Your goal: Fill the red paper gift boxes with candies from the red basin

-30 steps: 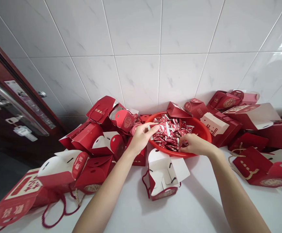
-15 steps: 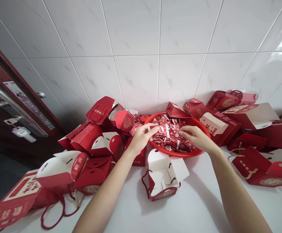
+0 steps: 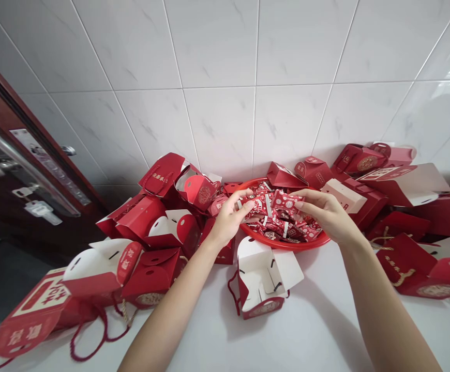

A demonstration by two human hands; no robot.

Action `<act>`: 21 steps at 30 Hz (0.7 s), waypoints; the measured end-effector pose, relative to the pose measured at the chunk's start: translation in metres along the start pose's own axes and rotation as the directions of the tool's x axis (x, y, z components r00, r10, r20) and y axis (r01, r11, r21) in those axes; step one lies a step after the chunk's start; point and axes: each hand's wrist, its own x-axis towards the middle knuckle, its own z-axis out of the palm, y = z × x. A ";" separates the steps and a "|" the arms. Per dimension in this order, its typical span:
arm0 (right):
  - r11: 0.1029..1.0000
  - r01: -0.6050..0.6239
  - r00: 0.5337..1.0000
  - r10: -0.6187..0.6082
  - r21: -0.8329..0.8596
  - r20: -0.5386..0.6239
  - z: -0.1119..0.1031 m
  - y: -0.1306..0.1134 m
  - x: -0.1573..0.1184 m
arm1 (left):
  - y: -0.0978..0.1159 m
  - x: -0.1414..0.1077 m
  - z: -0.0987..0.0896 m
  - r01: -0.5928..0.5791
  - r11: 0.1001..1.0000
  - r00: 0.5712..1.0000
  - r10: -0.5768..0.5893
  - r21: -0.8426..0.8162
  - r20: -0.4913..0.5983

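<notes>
The left hand pinches a red, white-ended plastic packet between thumb and fingers; the right hand pinches a red, pale-dotted plastic packet just beside it. Both packets are above the round, red plastic basin, apparently during picking-out. A white-lined, red cardboard box stands in front, its top unfolded. Raising the packets calls for steady pinches and clearance over the basin's rim.
</notes>
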 end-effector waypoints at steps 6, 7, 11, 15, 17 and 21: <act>0.998 -0.033 0.998 0.030 0.059 0.047 0.015 -0.010 -0.003 | -0.002 -0.001 0.003 -0.100 0.987 0.995 0.098 0.124 0.021; 0.997 -0.044 0.998 0.041 0.063 0.053 0.019 -0.011 -0.003 | -0.001 -0.002 0.003 -0.107 0.983 0.994 0.105 0.148 0.018; 0.994 -0.058 0.997 0.052 0.092 0.062 0.028 -0.010 -0.003 | 0.003 -0.004 0.005 -0.091 0.984 0.996 0.090 0.153 0.010; 0.993 -0.065 0.997 0.060 0.098 0.054 0.032 -0.007 -0.001 | 0.006 -0.006 0.006 -0.079 0.989 0.997 0.075 0.126 0.038; 0.992 -0.076 0.997 0.073 0.105 0.035 0.034 -0.007 -0.001 | 0.007 -0.007 0.006 -0.083 0.986 0.996 0.077 0.145 0.048; 0.991 -0.080 0.997 0.081 0.106 0.002 0.038 -0.007 -0.001 | 0.009 -0.008 0.007 -0.211 0.945 0.977 0.205 0.250 0.049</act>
